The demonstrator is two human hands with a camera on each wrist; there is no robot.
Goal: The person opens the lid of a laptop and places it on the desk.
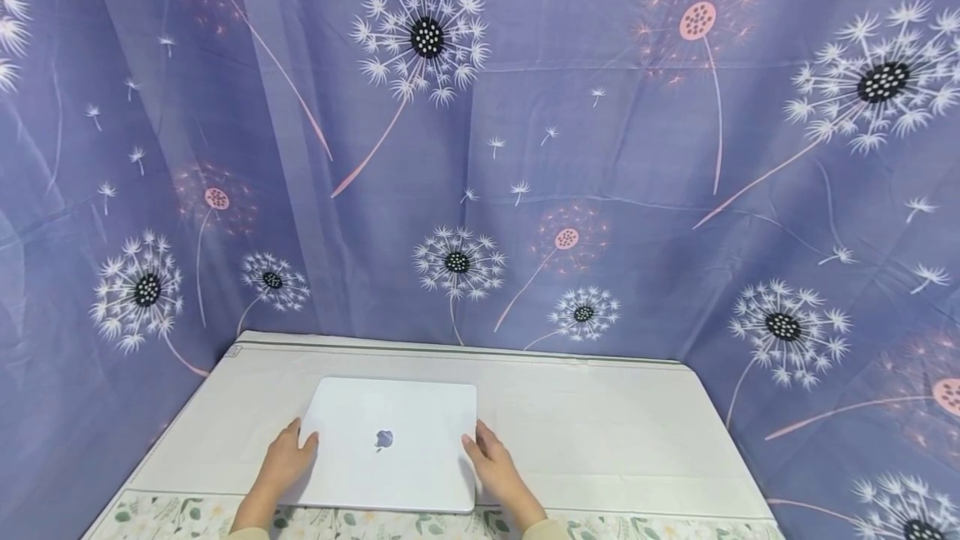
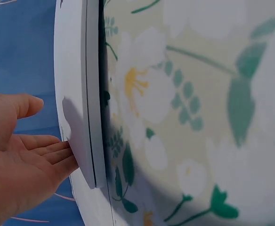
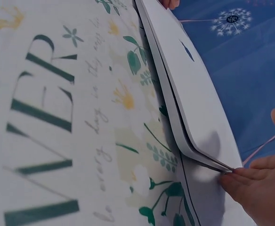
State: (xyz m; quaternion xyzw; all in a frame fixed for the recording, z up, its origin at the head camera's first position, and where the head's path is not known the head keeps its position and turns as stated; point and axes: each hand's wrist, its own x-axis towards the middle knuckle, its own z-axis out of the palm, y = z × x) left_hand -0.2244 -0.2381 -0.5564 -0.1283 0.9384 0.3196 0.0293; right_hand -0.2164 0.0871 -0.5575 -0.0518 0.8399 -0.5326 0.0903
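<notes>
A silver laptop (image 1: pixel 420 465) with an apple logo on its lid lies flat on the table, lid down, near the front edge. My left hand (image 1: pixel 285 458) is at its left side; in the left wrist view the extended fingers (image 2: pixel 57 153) touch the laptop's side and the thumb stands apart. At the opposite side is my right hand (image 1: pixel 495 467). The right wrist view shows its fingertips (image 3: pixel 238 176) against the laptop's side edge, thumb raised away from the lid. A thin dark seam runs between lid and base.
A white cloth (image 1: pixel 600 432) covers the table, with a band of green leaves, flowers and lettering (image 3: pixel 48 103) along the front. A blue-purple curtain (image 1: pixel 525 107) printed with dandelions stands behind the table and on both sides.
</notes>
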